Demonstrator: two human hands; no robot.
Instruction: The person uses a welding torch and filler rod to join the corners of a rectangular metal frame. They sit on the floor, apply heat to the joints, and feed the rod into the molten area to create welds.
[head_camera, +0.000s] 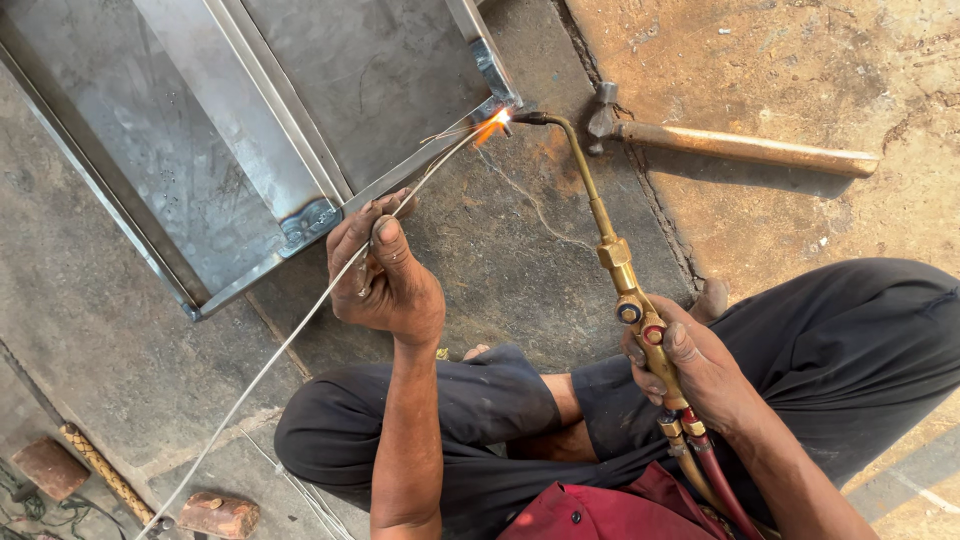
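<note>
The left hand (385, 270) pinches a thin wire (300, 335), whose tip meets the flame at the metal tray (300, 120) corner beyond the fingers. The right hand (685, 365) is wrapped tight round a brass torch (620, 265), a hammer (730, 145) lying past its nozzle

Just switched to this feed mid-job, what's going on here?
A person sits cross-legged on the floor, working at a corner of a sheet-metal tray. The right hand grips a brass gas torch, whose flame plays on the tray's corner. The left hand holds a thin wire rod with its tip at the flame. A hammer lies untouched on the floor beyond the torch.
</note>
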